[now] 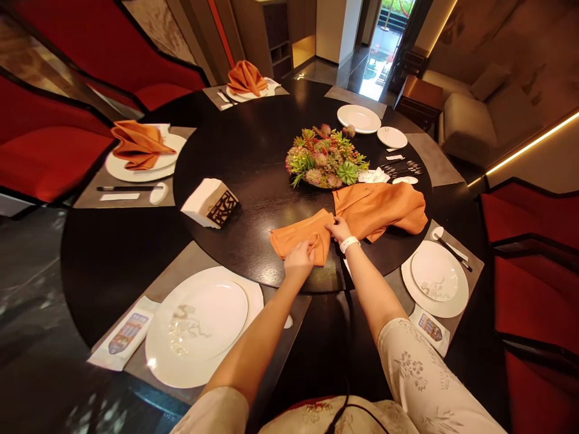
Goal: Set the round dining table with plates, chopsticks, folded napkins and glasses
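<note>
An orange cloth napkin (289, 230), folded flat, lies on the dark turntable in front of me. My left hand (299, 259) pinches its near edge, fingers closed on the fabric. At the napkin's right end my right hand (339, 229), with a white band on the wrist, has its fingers closed on the far corner. Just beyond that hand, more orange cloth (384, 208) lies in a loose heap. Two other orange napkins stand pleated on plates: one at the left setting (142, 144), one at the far setting (246, 79).
A succulent centrepiece (323, 158) stands behind the cloth. Left of the napkin sits a tissue holder (210, 204). Plates lie at the near-left setting (203, 325) and right setting (435, 278). Stacked plates (359, 119) and chopsticks (402, 168) lie at the back right. Red chairs (534, 295) surround the table.
</note>
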`<state>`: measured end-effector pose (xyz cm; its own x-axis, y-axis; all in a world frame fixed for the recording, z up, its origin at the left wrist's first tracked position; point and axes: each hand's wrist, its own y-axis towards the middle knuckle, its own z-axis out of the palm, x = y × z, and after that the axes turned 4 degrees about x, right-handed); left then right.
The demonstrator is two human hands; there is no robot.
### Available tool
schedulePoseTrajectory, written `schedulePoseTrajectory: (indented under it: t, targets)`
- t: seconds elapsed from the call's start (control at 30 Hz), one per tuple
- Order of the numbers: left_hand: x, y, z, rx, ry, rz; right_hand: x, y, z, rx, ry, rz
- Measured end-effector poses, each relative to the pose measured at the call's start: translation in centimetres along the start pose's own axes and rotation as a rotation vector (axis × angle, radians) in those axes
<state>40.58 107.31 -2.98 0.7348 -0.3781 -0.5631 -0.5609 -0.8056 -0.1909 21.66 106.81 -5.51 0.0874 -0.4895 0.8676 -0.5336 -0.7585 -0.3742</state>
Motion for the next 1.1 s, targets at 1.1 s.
schedulePoseTrajectory:
  t: [1.1]
  targets:
    - [2.1,-5.6,2.3,-0.025,-0.036,0.150,1.1,-9.5,-0.1,0.575,-0.954,-0.712]
